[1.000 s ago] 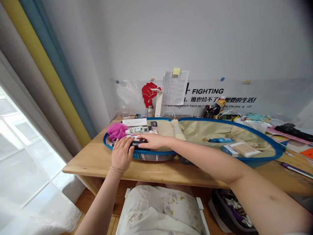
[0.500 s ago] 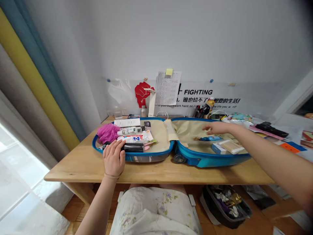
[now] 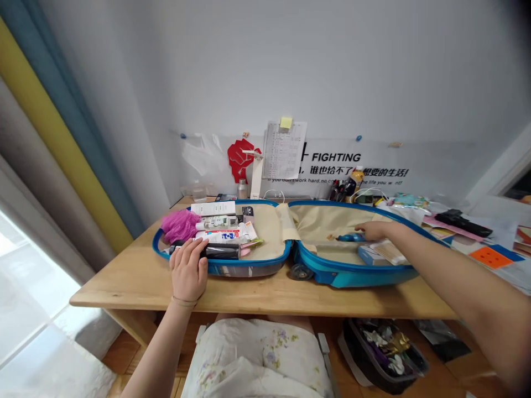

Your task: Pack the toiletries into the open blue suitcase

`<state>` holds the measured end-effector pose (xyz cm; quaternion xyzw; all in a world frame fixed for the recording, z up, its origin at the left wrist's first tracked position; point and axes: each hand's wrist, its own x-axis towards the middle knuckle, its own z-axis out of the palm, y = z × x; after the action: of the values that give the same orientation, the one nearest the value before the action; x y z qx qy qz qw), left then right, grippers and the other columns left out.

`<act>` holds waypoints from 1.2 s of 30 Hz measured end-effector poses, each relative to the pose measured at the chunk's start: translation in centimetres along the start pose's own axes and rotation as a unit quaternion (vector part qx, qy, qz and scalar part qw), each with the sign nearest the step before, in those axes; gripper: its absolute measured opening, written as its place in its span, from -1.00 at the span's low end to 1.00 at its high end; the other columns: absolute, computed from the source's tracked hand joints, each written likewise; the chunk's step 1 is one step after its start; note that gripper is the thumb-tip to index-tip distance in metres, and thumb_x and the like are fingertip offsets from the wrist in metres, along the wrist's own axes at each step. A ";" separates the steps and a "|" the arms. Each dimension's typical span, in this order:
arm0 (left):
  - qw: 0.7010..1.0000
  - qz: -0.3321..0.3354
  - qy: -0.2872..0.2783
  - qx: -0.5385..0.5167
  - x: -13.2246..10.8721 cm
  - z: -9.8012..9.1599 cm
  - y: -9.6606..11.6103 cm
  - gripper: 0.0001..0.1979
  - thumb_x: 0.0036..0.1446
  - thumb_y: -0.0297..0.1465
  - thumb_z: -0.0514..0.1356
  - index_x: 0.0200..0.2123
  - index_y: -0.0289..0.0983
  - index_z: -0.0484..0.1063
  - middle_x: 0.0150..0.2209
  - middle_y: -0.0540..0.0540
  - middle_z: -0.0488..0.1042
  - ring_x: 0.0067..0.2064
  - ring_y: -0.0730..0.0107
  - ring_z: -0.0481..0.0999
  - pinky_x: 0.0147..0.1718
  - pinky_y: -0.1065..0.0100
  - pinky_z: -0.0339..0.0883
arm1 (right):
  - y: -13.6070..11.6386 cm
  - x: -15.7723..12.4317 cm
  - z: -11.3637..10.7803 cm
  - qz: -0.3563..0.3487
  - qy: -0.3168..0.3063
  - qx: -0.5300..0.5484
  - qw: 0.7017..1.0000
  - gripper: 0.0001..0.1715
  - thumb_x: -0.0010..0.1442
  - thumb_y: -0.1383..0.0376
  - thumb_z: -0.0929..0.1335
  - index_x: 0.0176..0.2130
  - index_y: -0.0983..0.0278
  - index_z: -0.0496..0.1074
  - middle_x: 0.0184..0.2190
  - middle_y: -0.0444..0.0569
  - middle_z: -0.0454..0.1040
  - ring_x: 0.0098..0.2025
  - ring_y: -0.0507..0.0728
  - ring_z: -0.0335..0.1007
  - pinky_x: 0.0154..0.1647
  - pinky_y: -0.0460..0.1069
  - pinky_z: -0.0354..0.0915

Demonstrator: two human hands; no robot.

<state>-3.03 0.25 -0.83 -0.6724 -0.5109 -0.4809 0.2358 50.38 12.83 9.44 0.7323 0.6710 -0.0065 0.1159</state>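
Observation:
An open blue suitcase [image 3: 265, 270] lies flat on the wooden desk [image 3: 136, 276]. My left hand [image 3: 187, 270] rests on its near left rim, fingers curled over a black case [image 3: 222, 251]. Beside that lie a pink bath puff [image 3: 179, 225], toothpaste boxes [image 3: 222, 235] and a white box [image 3: 213, 208]. My right hand [image 3: 375, 230] reaches into the right half and touches a small blue item [image 3: 349, 238], with its fingers closing around one end. A blue box with cotton swabs [image 3: 379, 253] lies just in front of that hand.
Pens, a bottle, cables and papers crowd the desk's back and right side [image 3: 456, 224]. A white lamp [image 3: 256, 176] stands by the wall. A dark bin of odds and ends [image 3: 384, 345] sits under the desk. Curtains hang at the left.
My right hand left the items in the left half, swung across to the right half and came down on the small blue item. The left hand stayed on the rim.

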 end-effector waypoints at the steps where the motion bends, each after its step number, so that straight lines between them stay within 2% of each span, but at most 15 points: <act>1: 1.000 -0.001 0.000 -0.001 0.0 0.0 0.0 -0.56 0.34 -0.25 -0.12 0.11 -0.24 0.39 0.05 -0.23 0.47 0.17 0.12 0.33 0.19 0.12 -0.01 | -0.4 0.6 0.1 -0.002 -0.028 -0.006 1.000 -0.63 0.26 0.15 0.32 0.00 0.28 0.39 -0.02 0.03 0.43 -0.07 0.09 0.41 -0.06 0.08 0.41; 3: 1.000 -0.007 -0.006 -0.002 0.0 0.0 0.1 -0.56 0.34 -0.25 -0.12 0.12 -0.23 0.38 0.06 -0.22 0.46 0.18 0.13 0.32 0.20 0.12 -0.01 | -1.2 1.4 0.2 -0.004 -0.088 -0.015 0.996 -0.62 0.26 0.15 0.32 0.01 0.28 0.38 -0.01 0.02 0.43 -0.06 0.10 0.41 -0.06 0.09 0.40; 6: 1.000 -0.016 -0.016 -0.002 -0.1 0.0 0.1 -0.56 0.34 -0.26 -0.13 0.13 -0.22 0.37 0.08 -0.20 0.45 0.20 0.14 0.30 0.21 0.11 -0.03 | -1.9 1.4 -0.1 -0.010 -0.102 -0.014 0.995 -0.62 0.26 0.14 0.33 0.00 0.29 0.39 -0.04 0.01 0.44 -0.07 0.10 0.42 -0.06 0.10 0.41; 10: 1.000 -0.013 -0.015 0.000 -0.1 -0.1 0.2 -0.57 0.34 -0.26 -0.13 0.12 -0.22 0.38 0.08 -0.19 0.45 0.20 0.14 0.31 0.20 0.12 -0.02 | -2.2 -0.1 -2.0 -0.029 -0.035 0.032 0.998 -0.78 0.24 0.24 0.33 -0.13 0.24 0.48 -0.13 0.07 0.52 -0.15 0.09 0.46 -0.10 0.02 0.38; 12: 1.000 -0.014 -0.016 -0.001 0.0 -0.1 0.2 -0.57 0.34 -0.26 -0.13 0.12 -0.22 0.38 0.08 -0.20 0.45 0.20 0.14 0.30 0.20 0.11 -0.02 | -2.6 -1.0 -3.7 -0.047 0.022 0.071 0.996 -0.72 0.24 0.27 0.30 -0.09 0.25 0.50 -0.11 0.21 0.53 -0.15 0.17 0.48 -0.12 0.03 0.37; 14: 1.000 -0.018 -0.020 -0.002 0.0 0.0 0.2 -0.56 0.34 -0.26 -0.13 0.12 -0.22 0.37 0.10 -0.20 0.44 0.21 0.14 0.30 0.21 0.11 -0.03 | -4.1 -1.8 -5.6 -0.077 0.072 0.115 0.988 -0.56 0.26 0.22 0.24 0.06 0.31 0.43 -0.03 0.29 0.50 -0.12 0.24 0.49 -0.13 0.05 0.37; 16: 1.000 -0.020 -0.021 -0.002 0.0 0.0 0.2 -0.56 0.34 -0.27 -0.13 0.13 -0.22 0.37 0.10 -0.20 0.44 0.21 0.14 0.29 0.21 0.11 -0.04 | -7.2 -2.6 -7.2 -0.122 0.096 0.156 0.975 -0.42 0.27 0.12 0.20 0.19 0.27 0.31 0.03 0.21 0.48 -0.11 0.22 0.50 -0.16 0.03 0.40; 17: 1.000 -0.019 -0.020 -0.002 0.0 -0.1 0.2 -0.56 0.34 -0.27 -0.13 0.13 -0.23 0.37 0.10 -0.20 0.44 0.21 0.14 0.29 0.21 0.11 -0.04 | -9.4 -3.2 -7.9 -0.152 0.098 0.175 0.968 -0.38 0.25 0.07 0.21 0.23 0.22 0.27 0.03 0.13 0.49 -0.13 0.19 0.50 -0.17 0.01 0.41; 19: 1.000 -0.020 -0.016 -0.003 0.0 -0.1 0.3 -0.56 0.34 -0.26 -0.13 0.12 -0.23 0.38 0.10 -0.20 0.44 0.21 0.14 0.29 0.20 0.11 -0.03 | -14.9 -4.5 -8.8 -0.211 0.104 0.199 0.951 -0.39 0.17 0.02 0.29 0.18 0.10 0.33 0.06 -0.05 0.48 -0.09 0.15 0.49 -0.10 -0.02 0.40; 21: 1.000 -0.021 -0.015 -0.004 0.1 -0.2 0.4 -0.56 0.35 -0.26 -0.13 0.12 -0.23 0.38 0.11 -0.20 0.43 0.21 0.13 0.29 0.20 0.12 -0.02 | -21.1 -5.9 -9.2 -0.290 0.119 0.214 0.925 -0.42 0.12 0.06 0.36 0.10 0.16 0.41 0.01 -0.03 0.51 -0.04 0.18 0.47 -0.02 0.01 0.37; 23: 1.000 -0.020 -0.017 -0.003 0.1 -0.2 0.4 -0.56 0.35 -0.25 -0.14 0.12 -0.23 0.38 0.11 -0.20 0.44 0.21 0.14 0.29 0.19 0.12 -0.02 | -27.1 -7.1 -9.1 -0.344 0.105 0.213 0.909 -0.47 0.12 0.09 0.39 0.06 0.20 0.44 0.00 -0.02 0.53 -0.02 0.15 0.47 -0.01 -0.01 0.35; 26: 1.000 -0.013 -0.016 0.002 0.1 -0.2 0.4 -0.56 0.36 -0.25 -0.14 0.11 -0.24 0.39 0.10 -0.21 0.45 0.20 0.15 0.30 0.19 0.12 -0.02 | -33.7 -7.9 -8.5 -0.378 0.091 0.204 0.899 -0.50 0.06 0.10 0.44 -0.01 0.19 0.49 -0.02 -0.07 0.55 -0.03 0.13 0.47 -0.03 -0.06 0.34; 28: 1.000 -0.010 -0.013 0.004 0.1 -0.1 0.3 -0.56 0.36 -0.25 -0.14 0.11 -0.24 0.39 0.09 -0.21 0.45 0.20 0.15 0.30 0.19 0.13 -0.02 | -36.2 -7.7 -8.0 -0.389 0.083 0.194 0.897 -0.54 0.03 0.11 0.45 -0.06 0.17 0.52 -0.05 -0.12 0.57 -0.04 0.14 0.48 -0.05 -0.07 0.34; 30: 1.000 -0.008 -0.013 0.005 0.1 -0.1 0.2 -0.56 0.35 -0.26 -0.13 0.11 -0.24 0.39 0.09 -0.20 0.45 0.21 0.15 0.30 0.20 0.12 -0.02 | -37.6 -7.3 -7.6 -0.396 0.075 0.185 0.896 -0.59 0.01 0.12 0.46 -0.11 0.16 0.55 -0.08 -0.17 0.58 -0.05 0.16 0.48 -0.06 -0.07 0.34; 36: 1.000 -0.018 -0.020 0.002 0.1 -0.1 0.3 -0.55 0.35 -0.25 -0.14 0.11 -0.25 0.39 0.10 -0.21 0.45 0.20 0.14 0.30 0.20 0.11 -0.02 | -38.5 -6.1 -6.7 -0.415 0.039 0.185 0.890 -0.68 0.07 0.27 0.41 -0.12 0.21 0.57 -0.19 -0.10 0.62 -0.19 0.10 0.52 -0.18 -0.10 0.35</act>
<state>-2.74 0.12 -0.68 -0.6720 -0.5287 -0.4704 0.2181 10.94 10.79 10.77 0.3949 0.9044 -0.1493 -0.0615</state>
